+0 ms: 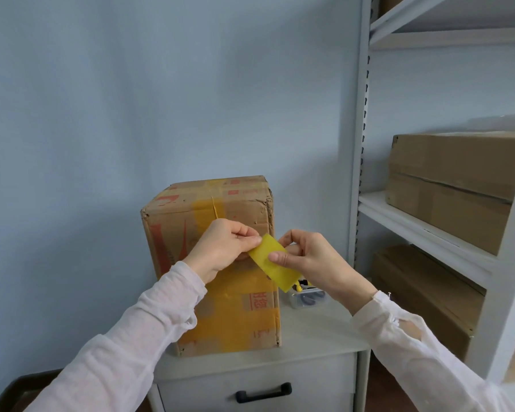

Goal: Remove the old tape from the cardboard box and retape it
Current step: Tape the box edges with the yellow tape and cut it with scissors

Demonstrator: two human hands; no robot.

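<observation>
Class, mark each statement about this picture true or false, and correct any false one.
1. The left hand and right hand both pinch a yellow tape strip. True.
2. The cardboard box stands on the floor. False: it stands on a white cabinet.
3. The box's front has old tape on it. True.
4. The shelves hold only books. False: they hold brown boxes.

Both hands' fingers (252, 239) pinching yellow tape strip (275, 266), taped cardboard box (211, 263) on cabinet (315, 337)
</observation>
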